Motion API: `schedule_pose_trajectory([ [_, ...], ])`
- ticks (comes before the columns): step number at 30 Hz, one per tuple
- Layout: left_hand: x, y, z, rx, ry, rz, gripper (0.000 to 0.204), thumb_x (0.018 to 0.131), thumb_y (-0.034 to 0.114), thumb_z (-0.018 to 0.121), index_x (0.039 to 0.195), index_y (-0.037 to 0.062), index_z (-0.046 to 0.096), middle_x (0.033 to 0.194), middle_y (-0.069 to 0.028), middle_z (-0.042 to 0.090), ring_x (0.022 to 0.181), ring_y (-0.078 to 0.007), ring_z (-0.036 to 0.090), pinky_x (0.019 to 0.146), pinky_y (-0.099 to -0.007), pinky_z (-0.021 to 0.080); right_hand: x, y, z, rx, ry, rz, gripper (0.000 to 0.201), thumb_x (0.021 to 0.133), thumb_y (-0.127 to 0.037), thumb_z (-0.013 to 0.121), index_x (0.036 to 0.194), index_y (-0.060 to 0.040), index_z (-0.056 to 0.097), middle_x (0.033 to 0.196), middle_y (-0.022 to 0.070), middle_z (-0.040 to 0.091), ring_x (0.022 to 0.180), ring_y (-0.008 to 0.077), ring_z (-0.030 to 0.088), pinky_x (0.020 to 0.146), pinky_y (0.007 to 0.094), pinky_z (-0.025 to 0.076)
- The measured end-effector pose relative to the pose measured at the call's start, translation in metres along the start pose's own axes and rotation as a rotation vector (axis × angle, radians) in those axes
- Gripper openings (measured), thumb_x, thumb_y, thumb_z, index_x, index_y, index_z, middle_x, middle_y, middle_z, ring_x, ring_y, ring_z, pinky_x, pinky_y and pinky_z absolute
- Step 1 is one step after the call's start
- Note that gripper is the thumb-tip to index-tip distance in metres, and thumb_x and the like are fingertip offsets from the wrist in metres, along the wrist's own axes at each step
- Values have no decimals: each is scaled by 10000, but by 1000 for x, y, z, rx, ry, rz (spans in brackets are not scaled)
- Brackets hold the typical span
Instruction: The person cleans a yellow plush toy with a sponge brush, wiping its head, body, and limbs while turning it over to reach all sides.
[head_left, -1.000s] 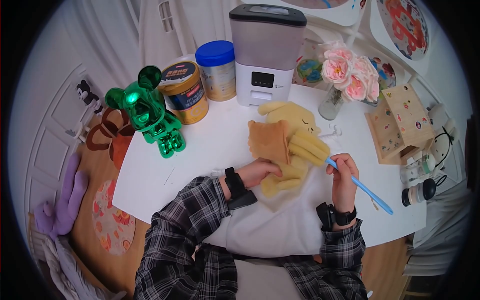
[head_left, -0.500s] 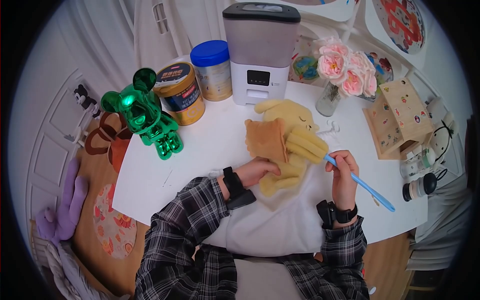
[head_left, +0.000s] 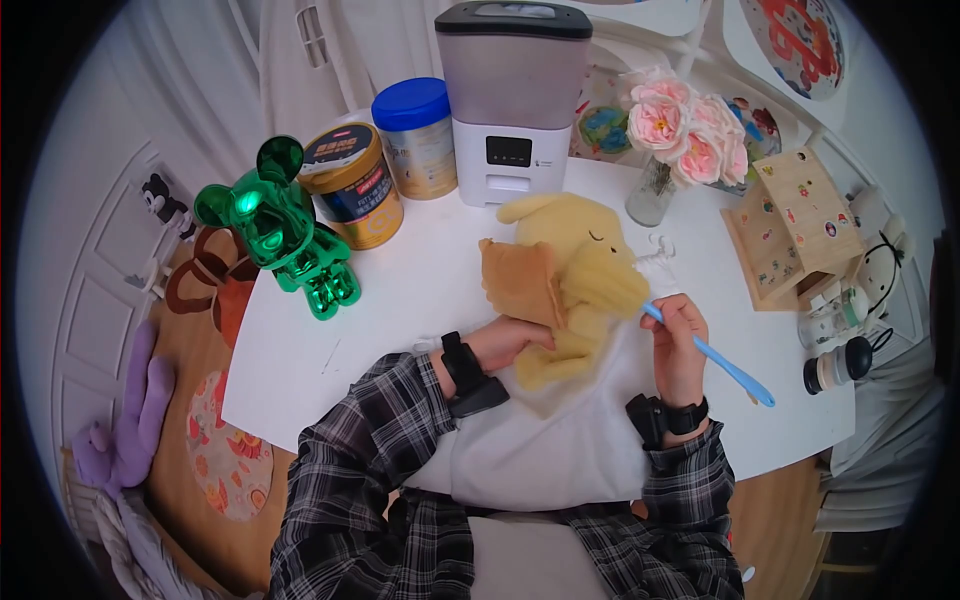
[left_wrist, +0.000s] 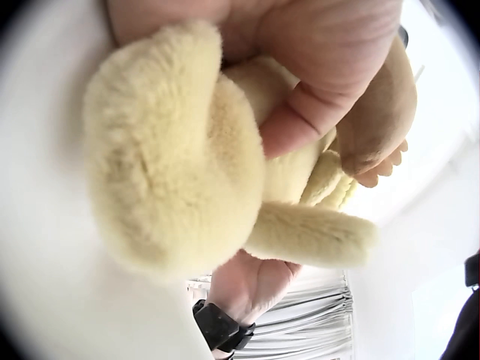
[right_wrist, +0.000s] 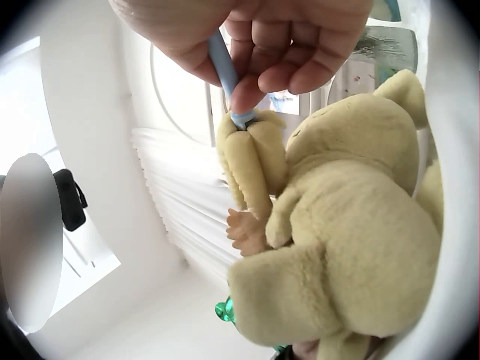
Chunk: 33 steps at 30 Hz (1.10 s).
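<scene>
No wording can be read for certain. Along the worktop's [head_left: 290, 385] far edge, the gold tin [head_left: 370, 205] carries Chinese characters and a red label [head_left: 371, 177], the blue-lidded tub [head_left: 425, 160] print, the dispenser [head_left: 470, 150] a tiny mark beside its display [head_left: 509, 151], all too small or blurred.

A: What is standing along the back of the table [head_left: 420, 285]?

B: A green bear figure [head_left: 277, 225] is standing beside a gold tin [head_left: 365, 215], and a blue-lidded can [head_left: 420, 155] is standing between that and a tall dispenser [head_left: 512, 90].

A: And on the right?

B: Pink roses [head_left: 660, 125] are rising from a glass vase [head_left: 652, 197], a wooden house [head_left: 800, 215] is sitting farther right, and a dark-lidded jar [head_left: 842, 366] is resting near the edge.

A: Off to the left?

B: A purple plush [head_left: 128, 440] is showing, and a patterned oval [head_left: 230, 445], perhaps a mat, is showing against the wooden floor [head_left: 195, 325].
</scene>
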<state>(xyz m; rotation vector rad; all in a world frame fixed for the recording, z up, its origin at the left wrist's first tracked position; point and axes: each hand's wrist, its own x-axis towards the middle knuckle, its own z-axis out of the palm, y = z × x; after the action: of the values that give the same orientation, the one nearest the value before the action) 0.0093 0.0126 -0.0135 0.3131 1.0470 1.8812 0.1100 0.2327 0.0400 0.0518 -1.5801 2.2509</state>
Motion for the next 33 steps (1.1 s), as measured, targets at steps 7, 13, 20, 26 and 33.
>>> schedule_pose_trajectory([
  [7,-4,3,1,-8,59,-34,481,773,-100,553,1241,-2,507,1202,-106,584,1098,-208,576,936,-307,463,1,-10,-9,129,-54,-95,138,916,-113,515,877,-1,586,810,69,611,768,129,556,761,259,428],
  [13,-4,0,-2,23,50,-15,465,791,-73,577,1245,3,505,1205,-93,584,1078,-197,585,912,-302,478,-1,-1,3,24,14,-10,136,893,-120,538,860,7,575,808,77,609,770,139,562,759,268,431],
  [20,2,-10,-13,14,1,54,465,793,-66,586,1243,16,502,1192,-81,582,1072,-186,583,899,-307,483,-3,-2,2,36,-28,4,153,904,-132,529,852,2,580,782,77,620,736,142,568,748,268,437],
  [26,-4,-2,-6,22,34,7,479,786,-52,605,1243,43,498,1168,-71,576,1042,-180,583,864,-296,491,-4,-6,6,51,-3,-25,159,912,-140,527,854,-3,583,778,73,622,736,137,571,734,259,440],
  [33,1,-4,-9,44,20,24,501,771,-62,616,1242,48,488,1137,-59,571,1006,-170,587,845,-280,491,-4,-6,6,5,-27,13,165,919,-146,527,863,-4,589,783,67,624,735,125,572,735,257,445],
])
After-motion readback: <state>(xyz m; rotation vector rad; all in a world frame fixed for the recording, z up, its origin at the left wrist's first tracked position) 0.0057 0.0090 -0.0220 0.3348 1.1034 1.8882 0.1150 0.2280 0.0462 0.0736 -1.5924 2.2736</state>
